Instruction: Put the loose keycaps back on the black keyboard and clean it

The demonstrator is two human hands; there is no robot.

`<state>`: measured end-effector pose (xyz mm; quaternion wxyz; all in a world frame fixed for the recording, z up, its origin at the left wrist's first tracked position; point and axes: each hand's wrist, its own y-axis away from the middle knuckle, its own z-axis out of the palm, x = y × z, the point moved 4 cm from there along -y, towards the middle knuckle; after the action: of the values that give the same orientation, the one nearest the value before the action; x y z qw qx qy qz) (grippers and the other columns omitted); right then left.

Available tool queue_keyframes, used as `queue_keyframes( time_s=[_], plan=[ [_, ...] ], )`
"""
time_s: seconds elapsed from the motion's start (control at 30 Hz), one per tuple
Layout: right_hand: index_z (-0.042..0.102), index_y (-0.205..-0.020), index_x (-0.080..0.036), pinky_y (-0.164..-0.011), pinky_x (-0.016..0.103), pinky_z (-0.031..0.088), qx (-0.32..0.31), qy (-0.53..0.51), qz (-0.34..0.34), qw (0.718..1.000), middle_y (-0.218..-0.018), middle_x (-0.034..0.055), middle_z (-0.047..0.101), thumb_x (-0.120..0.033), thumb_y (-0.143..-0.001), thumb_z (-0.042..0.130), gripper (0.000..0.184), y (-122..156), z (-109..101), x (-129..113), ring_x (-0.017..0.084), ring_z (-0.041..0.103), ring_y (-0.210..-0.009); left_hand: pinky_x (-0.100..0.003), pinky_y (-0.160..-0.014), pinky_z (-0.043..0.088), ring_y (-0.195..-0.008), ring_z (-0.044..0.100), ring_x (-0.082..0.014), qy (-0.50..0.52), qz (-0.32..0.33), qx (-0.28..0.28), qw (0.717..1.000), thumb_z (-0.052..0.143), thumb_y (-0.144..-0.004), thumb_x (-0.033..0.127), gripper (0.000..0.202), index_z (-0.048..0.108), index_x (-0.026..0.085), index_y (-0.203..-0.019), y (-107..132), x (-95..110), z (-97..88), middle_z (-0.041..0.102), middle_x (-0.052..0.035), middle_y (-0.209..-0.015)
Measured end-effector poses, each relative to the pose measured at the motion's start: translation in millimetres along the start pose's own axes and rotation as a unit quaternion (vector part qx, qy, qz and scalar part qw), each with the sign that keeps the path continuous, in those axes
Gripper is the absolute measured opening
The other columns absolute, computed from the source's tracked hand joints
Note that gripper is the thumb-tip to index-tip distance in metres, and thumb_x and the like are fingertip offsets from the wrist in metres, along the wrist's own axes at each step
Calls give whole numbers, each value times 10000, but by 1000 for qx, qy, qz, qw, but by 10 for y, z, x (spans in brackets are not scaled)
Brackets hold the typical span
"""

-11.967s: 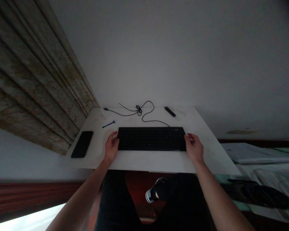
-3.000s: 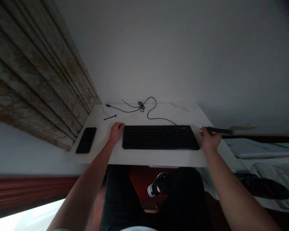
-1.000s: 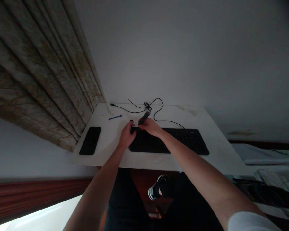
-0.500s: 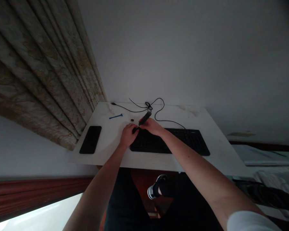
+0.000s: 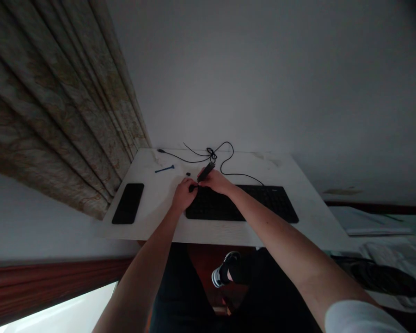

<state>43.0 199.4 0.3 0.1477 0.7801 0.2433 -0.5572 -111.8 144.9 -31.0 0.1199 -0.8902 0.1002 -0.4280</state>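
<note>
My right hand (image 5: 215, 181) is closed around a dark, stick-shaped tool (image 5: 205, 172), whose upper end tilts up and to the right. The tool's lower tip is close to my left fingers, over the upper left corner of a black keyboard (image 5: 215, 208). My left hand (image 5: 184, 195) pinches a small black piece (image 5: 192, 188) at that corner; its exact kind is too dark to tell. Just beyond my left fingers, a tiny black piece (image 5: 188, 174) lies on the white table (image 5: 159, 199). My right wrist and forearm hide part of the keyboard.
A black phone (image 5: 128, 203) lies at the table's left side. Behind it is a thin blue tool (image 5: 164, 169). The knotted keyboard cable (image 5: 211, 153) runs along the back by the wall. A patterned curtain (image 5: 72, 92) hangs at the left.
The view has shifted slightly, so the table contents appear a little further left. Both hands keep their places at the keyboard corner, still holding the same things.
</note>
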Motion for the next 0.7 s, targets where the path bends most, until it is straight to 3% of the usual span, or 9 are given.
queue_keyframes(
  time_s=[0.13, 0.5, 0.7],
  plan=[
    [653, -814, -186, -668, 266, 469, 4, 80, -32, 996, -742, -18, 680, -179, -696, 758, 158, 5, 4, -123, 163, 646, -727, -374, -953, 520, -973, 647, -207, -4, -3, -5, 1000, 610, -852, 146, 90, 667, 212, -874, 7, 6, -5, 638, -46, -991],
    [644, -790, -191, -631, 256, 435, -13, 43, -36, 998, -702, -25, 667, -278, -681, 782, 196, -76, 46, -145, 154, 620, -692, -375, -967, 519, -1010, 648, -205, 27, -22, -4, 999, 658, -832, 156, 53, 652, 206, -848, 11, -42, 3, 647, -44, -1025],
    [638, -773, -191, -618, 253, 402, -17, 71, -45, 996, -680, -34, 652, -285, -684, 780, 193, -74, 49, -247, 144, 588, -665, -381, -964, 519, -1013, 649, -210, 18, -23, -11, 1000, 647, -857, 173, 39, 653, 209, -868, 6, -76, 24, 648, -48, -1037]
  ],
)
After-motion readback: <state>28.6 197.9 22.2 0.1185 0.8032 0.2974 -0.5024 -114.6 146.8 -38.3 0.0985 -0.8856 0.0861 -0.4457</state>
